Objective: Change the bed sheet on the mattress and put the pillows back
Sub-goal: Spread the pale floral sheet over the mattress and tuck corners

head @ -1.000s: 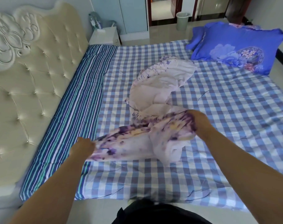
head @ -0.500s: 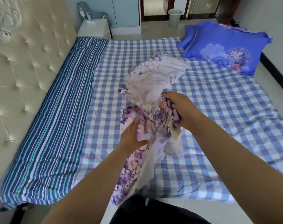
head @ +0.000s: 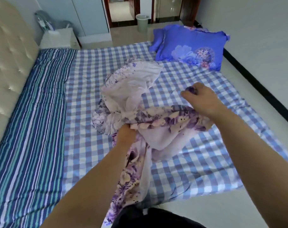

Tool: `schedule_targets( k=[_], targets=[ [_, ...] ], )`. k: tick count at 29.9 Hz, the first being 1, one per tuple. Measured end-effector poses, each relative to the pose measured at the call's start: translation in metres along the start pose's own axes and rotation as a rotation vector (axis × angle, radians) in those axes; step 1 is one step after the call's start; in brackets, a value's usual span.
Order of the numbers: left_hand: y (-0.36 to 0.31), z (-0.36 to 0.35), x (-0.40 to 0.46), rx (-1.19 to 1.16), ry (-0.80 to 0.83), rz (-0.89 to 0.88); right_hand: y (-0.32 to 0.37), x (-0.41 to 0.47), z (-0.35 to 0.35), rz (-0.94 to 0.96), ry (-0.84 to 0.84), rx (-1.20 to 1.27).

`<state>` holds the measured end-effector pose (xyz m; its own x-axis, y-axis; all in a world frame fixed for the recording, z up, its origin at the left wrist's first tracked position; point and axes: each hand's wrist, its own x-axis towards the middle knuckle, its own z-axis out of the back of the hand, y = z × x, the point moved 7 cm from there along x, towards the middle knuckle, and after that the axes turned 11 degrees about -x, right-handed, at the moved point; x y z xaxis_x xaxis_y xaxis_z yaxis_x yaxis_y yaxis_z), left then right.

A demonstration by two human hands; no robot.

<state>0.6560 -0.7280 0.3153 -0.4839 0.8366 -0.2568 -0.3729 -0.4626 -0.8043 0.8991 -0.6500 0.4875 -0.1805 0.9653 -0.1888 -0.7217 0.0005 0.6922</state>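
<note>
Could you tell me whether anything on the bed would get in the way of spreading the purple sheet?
Yes: the blue pillow lies on the far right corner of the checked cover; both hands already hold the purple sheet.

We see the bed (head: pixel 107 162) spread with a blue-and-white checked sheet (head: pixel 94 89), its near edge hanging toward the pale floor (head: pixel 238 208). Left of where our hands grip, a blue, teal and white striped cloth (head: pixel 33 120) runs along the bed beside the cream tufted headboard (head: pixel 10 51). A crumpled purple-flowered white sheet (head: pixel 135 89) lies on the checks just beyond the grip. Farther off, beyond and to the right, a blue flowered pillow (head: pixel 189 46) rests at the far corner.
</note>
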Motion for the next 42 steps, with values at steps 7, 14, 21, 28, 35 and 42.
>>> schedule_targets(
  k=[7, 14, 21, 28, 35, 42],
  targets=[
    [-0.065, -0.038, -0.019, 0.365, 0.426, -0.514, -0.026, -0.005, -0.135, 0.351, 0.344, -0.900],
    [0.004, 0.011, 0.029, -0.374, 0.189, -0.119, -0.010, 0.046, -0.159, 0.018, 0.238, -0.286],
    [0.087, -0.024, 0.061, 0.141, 0.306, 0.131, 0.002, 0.070, -0.112, -0.254, 0.005, 0.487],
    [0.046, -0.023, 0.093, 0.075, 0.185, -0.042, -0.023, 0.072, -0.071, -0.196, 0.095, 0.565],
    [0.052, 0.035, 0.094, -0.159, -0.365, 0.342, -0.200, 0.084, 0.038, -0.644, -0.561, 0.111],
    [-0.008, 0.007, 0.064, -0.301, -0.126, 0.401, -0.292, 0.081, -0.024, -0.790, -0.241, -0.327]
  ],
)
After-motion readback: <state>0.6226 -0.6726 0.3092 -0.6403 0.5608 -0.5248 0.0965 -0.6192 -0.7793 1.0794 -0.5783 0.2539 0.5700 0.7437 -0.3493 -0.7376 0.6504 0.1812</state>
